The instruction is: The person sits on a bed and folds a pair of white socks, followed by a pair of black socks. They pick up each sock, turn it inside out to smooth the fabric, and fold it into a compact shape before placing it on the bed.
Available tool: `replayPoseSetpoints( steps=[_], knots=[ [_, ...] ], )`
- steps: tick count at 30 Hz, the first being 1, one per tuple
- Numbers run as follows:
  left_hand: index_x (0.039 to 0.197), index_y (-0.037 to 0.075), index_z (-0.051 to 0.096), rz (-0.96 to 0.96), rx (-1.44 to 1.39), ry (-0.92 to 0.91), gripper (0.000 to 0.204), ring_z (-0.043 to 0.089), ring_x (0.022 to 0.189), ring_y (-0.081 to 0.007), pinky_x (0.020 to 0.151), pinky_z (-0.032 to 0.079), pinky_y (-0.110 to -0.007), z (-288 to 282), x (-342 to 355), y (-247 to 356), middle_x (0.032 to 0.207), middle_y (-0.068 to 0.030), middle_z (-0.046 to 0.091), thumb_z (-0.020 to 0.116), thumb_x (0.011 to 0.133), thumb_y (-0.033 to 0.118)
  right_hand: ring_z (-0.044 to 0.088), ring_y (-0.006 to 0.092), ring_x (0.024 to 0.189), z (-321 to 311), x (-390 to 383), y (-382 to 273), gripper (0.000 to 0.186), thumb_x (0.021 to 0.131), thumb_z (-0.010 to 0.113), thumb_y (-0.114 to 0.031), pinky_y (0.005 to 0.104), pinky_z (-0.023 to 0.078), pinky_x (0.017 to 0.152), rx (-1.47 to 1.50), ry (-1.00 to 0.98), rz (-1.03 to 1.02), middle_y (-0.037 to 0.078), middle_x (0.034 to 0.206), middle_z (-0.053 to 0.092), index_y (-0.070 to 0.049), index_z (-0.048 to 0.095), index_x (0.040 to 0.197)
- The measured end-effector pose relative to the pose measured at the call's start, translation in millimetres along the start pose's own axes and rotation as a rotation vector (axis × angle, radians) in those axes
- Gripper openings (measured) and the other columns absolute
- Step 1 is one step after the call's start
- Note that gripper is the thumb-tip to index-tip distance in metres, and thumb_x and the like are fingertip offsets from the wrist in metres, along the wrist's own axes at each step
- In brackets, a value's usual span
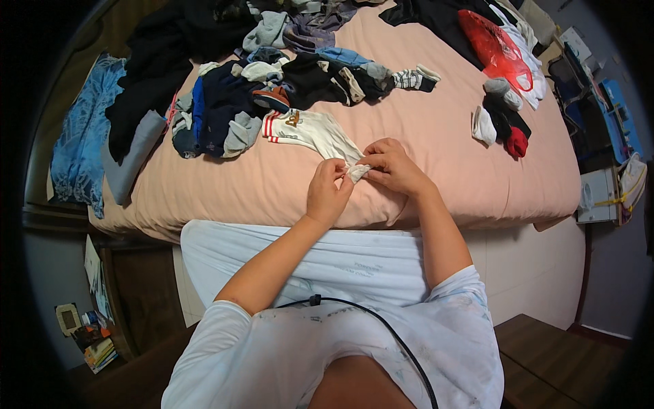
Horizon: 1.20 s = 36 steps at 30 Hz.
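Note:
A white sock with red stripes at the cuff and a brown motif lies stretched on the pink bedsheet, its bunched toe end lifted between my hands. My left hand pinches that end from the left with thumb and fingers. My right hand grips the same end from the right, fingers curled over it. Just beyond the cuff sit a dark brown and orange item and a mixed pile of socks and clothes.
At the right are a small sock group and a red plastic bag. Blue patterned fabric and dark clothing cover the bed's left. Cluttered furniture stands beyond the right edge; a black cord crosses my shirt.

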<state>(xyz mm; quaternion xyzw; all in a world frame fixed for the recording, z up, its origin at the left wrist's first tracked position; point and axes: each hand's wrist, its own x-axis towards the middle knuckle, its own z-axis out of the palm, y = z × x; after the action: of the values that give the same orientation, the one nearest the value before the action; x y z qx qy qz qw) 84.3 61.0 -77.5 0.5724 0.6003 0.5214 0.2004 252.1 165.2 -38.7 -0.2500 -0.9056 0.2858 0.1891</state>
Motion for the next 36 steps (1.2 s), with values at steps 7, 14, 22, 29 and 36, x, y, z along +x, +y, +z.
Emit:
replayPoseSetpoints(
  steps=[7,14,22,29,36],
  knots=[
    [0.103,-0.002,0.059,0.185,0.230,-0.076,0.024,0.058,0.099,-0.0340,0.083,0.048,-0.040,-4,-9,9,0.113,-0.0173,0.057,0.062,0.082,0.010,0.051,0.0282,0.101,-1,1,4,0.021,0.074,0.068,-0.017,0.0388,0.037,0.092,0.063,0.014,0.009,0.009,0.096,0.062,-0.010,0.071,0.094],
    [0.103,0.000,0.059,0.142,0.131,-0.043,0.027,0.056,0.099,-0.0335,0.083,0.047,-0.040,-3,-7,-2,0.109,-0.0143,0.056,0.067,0.079,0.010,0.051,0.0295,0.102,-1,1,-3,0.025,0.076,0.068,-0.017,0.0389,0.037,0.092,0.226,0.048,0.051,0.009,0.095,0.062,-0.008,0.068,0.099],
    [0.086,0.002,0.062,0.218,0.362,-0.035,0.018,0.050,0.095,-0.0300,0.083,0.040,-0.039,-8,-6,11,0.097,-0.0104,0.057,0.069,0.078,0.017,0.046,0.0304,0.102,5,0,5,0.018,0.083,0.062,-0.020,0.0393,0.037,0.092,0.037,-0.005,0.020,0.011,0.098,0.057,-0.002,0.064,0.087],
    [0.090,0.004,0.061,0.142,0.428,-0.027,0.020,0.049,0.091,-0.0302,0.078,0.039,-0.040,-2,-11,14,0.092,-0.0103,0.057,0.069,0.079,0.019,0.050,0.0320,0.098,10,-2,-1,0.021,0.078,0.062,-0.021,0.0402,0.039,0.090,-0.126,0.075,0.079,0.014,0.090,0.059,0.000,0.062,0.078],
    [0.106,0.004,0.061,0.385,0.447,-0.012,0.033,0.050,0.098,-0.0302,0.085,0.039,-0.042,-11,-21,21,0.098,-0.0139,0.055,0.069,0.076,0.017,0.051,0.0302,0.098,4,-3,-16,0.016,0.074,0.067,-0.011,0.0382,0.043,0.085,0.024,0.106,0.203,0.014,0.094,0.059,-0.002,0.062,0.087]
  ],
)
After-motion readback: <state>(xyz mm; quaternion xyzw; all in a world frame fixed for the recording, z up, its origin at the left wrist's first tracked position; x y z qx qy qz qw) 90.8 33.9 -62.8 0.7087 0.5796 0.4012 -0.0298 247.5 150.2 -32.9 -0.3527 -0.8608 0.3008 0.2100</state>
